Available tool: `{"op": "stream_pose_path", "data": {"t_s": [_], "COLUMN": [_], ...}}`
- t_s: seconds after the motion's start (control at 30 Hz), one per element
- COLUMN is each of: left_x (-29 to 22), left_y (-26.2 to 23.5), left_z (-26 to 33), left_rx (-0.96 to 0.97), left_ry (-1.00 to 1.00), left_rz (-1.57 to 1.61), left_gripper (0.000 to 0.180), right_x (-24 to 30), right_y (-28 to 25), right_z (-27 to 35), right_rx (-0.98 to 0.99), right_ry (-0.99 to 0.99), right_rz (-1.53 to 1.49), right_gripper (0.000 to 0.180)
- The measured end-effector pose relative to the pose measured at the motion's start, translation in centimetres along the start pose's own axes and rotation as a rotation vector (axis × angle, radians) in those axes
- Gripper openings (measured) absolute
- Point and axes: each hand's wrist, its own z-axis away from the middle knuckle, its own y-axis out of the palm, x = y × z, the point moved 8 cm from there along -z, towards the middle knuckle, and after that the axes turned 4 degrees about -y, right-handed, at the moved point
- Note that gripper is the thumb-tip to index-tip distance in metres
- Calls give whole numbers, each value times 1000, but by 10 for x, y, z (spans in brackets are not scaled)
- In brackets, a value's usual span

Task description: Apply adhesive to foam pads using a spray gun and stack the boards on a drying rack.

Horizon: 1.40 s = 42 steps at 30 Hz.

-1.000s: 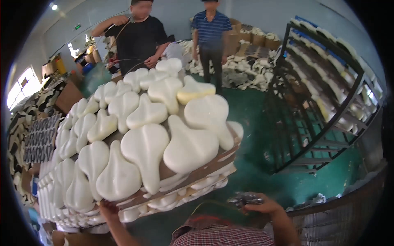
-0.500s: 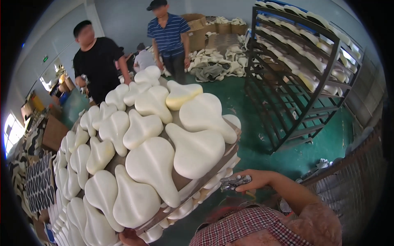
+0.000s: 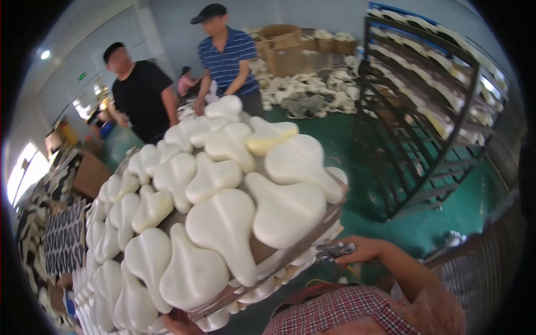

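In front of me stands a rack stacked with white foam bicycle saddle pads [image 3: 223,226], several spread over its brown top board [image 3: 262,252]. My right hand [image 3: 362,249] is closed around a silver metal hand tool [image 3: 333,251], held just off the board's near right edge. The tool's exact kind does not show clearly. At the lower edge of the picture, my left hand [image 3: 178,322] is against the near edge of the stack, under the front saddle pad [image 3: 192,273]. Its fingers are mostly hidden.
A dark metal rack [image 3: 435,146] with more pads stands on the green floor to the right. Two people, one in a black shirt [image 3: 142,100] and one in a striped shirt [image 3: 231,56], stand beyond the stack. Cardboard boxes [image 3: 285,53] and heaped pads lie behind them.
The whole view has shifted, so the stack sits a little further right and lower. The person in the striped shirt now leans toward the stack with hands lowered beside it. My right hand keeps the tool.
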Motion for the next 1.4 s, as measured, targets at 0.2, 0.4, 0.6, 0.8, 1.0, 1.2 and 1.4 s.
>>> {"op": "stream_pose_path", "data": {"t_s": [0.2, 0.4, 0.6, 0.8, 1.0, 1.2, 1.4], "left_x": [2, -18, -26, 0, 3, 38, 50], "left_y": [8, 11, 6, 14, 129, 268, 309], "left_z": [16, 33, 38, 16, 65, 133, 212], "left_rx": [-112, -226, -240, -132, 62, 422, 482], "left_ry": [-71, -32, -56, -64, -137, -157, -103], "left_rz": [29, 24, 10, -31, -96, -104, -127], "left_gripper": [29, 22, 21, 30, 38, 39, 40], "right_x": [12, 17, 8, -37, -25, -90, -167], "right_y": [-2, 9, 9, -10, -14, -43, -97], "right_z": [-4, -14, -23, -37, -40, -14, 36], "right_rx": [44, 84, 85, 41, 84, 70, -133], "right_ry": [-50, -35, -27, -66, -167, -251, -183], "right_rz": [-96, -123, -91, -76, 17, -249, -324], "right_gripper": [49, 34, 41, 54, 52, 38, 47]}}
